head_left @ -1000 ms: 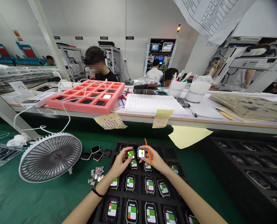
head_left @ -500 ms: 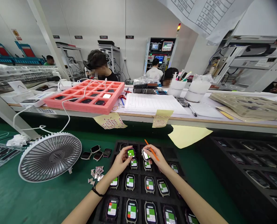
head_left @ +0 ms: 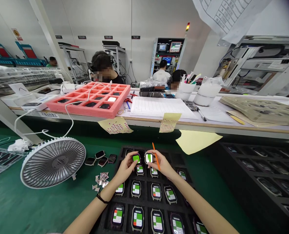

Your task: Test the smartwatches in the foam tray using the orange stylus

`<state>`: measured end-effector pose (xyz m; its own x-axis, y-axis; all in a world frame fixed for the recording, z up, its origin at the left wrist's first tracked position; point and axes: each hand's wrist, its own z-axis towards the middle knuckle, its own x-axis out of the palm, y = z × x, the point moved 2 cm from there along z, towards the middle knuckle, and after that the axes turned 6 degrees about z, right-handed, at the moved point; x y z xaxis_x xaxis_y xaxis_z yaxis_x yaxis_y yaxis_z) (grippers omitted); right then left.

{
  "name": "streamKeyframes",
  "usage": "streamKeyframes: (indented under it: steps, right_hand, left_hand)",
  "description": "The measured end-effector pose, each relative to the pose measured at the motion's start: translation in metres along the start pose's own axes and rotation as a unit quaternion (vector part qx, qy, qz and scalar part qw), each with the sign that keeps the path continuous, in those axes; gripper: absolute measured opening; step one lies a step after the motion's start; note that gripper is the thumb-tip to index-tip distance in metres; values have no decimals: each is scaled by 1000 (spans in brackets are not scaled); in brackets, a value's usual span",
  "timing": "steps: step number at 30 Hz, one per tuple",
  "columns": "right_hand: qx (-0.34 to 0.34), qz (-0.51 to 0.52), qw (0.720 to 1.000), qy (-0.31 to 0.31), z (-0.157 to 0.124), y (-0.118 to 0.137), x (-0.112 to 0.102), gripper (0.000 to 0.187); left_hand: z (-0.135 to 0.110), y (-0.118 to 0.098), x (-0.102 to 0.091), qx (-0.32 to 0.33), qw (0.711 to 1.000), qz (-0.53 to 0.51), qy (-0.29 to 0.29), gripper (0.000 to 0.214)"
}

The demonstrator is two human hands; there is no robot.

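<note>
My left hand (head_left: 125, 169) is shut on a smartwatch body (head_left: 136, 159) with a green-and-white lit screen. My right hand (head_left: 162, 165) holds a second watch body (head_left: 149, 158) with its screen facing me, plus a thin orange stick (head_left: 155, 157) that points up past the fingers. The two held watches are close together but apart. Both hands are above a black foam tray (head_left: 149, 150), whose pockets hold several watch bodies with lit screens, such as one (head_left: 140, 169) just below my left hand.
A white desk fan (head_left: 53, 163) lies on the green mat left of the tray, beside several dark watches and paper scraps. A second black tray (head_left: 256, 182) is to the right. Beyond, a bench holds a pink foam tray, papers and cups. Co-workers sit farther back.
The watch in my right hand has turned from tilted to facing me, and the orange stick now points more upright. My left hand has barely moved.
</note>
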<state>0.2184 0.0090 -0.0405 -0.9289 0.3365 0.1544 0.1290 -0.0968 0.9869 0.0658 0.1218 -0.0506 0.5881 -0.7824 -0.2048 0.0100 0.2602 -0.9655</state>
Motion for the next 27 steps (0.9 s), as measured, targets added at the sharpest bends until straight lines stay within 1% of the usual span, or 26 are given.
streamKeyframes:
  steps: [2, 5, 10, 14, 17, 20, 22, 25, 27]
  right_hand:
    - [4, 4, 1000, -12, 0, 0, -1, 47]
    - [0, -4, 999, -34, 1, 1, -2, 43]
    - [2, -7, 998, -57, 1, 1, -4, 34]
    - [3, -20, 996, -90, 1, 0, -7, 28]
    - [0, -25, 995, -98, 0, 1, -8, 27]
    - [-1, -28, 996, -89, -1, 3, -6, 29]
    - [-2, -33, 996, -78, -1, 4, -4, 30]
    - [-11, -37, 997, -63, -1, 6, -3, 33]
    - [-17, -28, 998, -53, -1, 7, -2, 38]
  left_hand:
    - [0, -1, 1, 7, 1000, -3, 3, 43]
    - [-1, -2, 2, 7, 1000, -13, 13, 41]
    - [-1, 0, 3, 10, 998, -46, 48, 50]
    - [-1, 3, 4, 13, 997, -48, 55, 52]
    - [-1, 2, 3, 12, 999, -18, 35, 49]
    - [-1, 0, 0, 12, 1000, 18, -6, 43]
    - [-1, -1, -1, 10, 999, 31, -21, 42]
    - [-1, -2, -2, 10, 999, 28, -25, 44]
    - [-1, -3, -2, 8, 1000, 14, -18, 45]
